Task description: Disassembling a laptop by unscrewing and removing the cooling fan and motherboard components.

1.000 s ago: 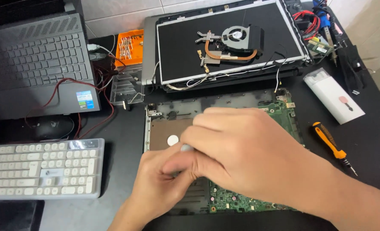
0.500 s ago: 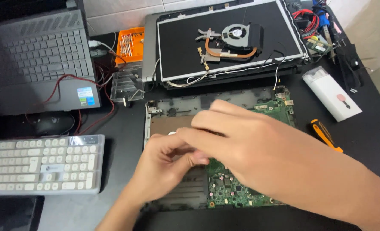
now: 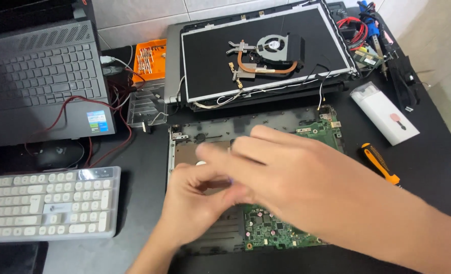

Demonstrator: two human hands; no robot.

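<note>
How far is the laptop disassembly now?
Done: the fan with copper heat pipe lies removed on the detached screen panel. In hand: left hand and right hand work together over the open base. Left: the green motherboard sits inside.

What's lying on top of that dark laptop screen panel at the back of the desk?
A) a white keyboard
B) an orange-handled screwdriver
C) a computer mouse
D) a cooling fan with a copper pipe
D: a round cooling fan with a curved copper pipe lies on the dark screen panel; the orange-handled screwdriver lies on the desk to the right and the white keyboard at the left.
</note>
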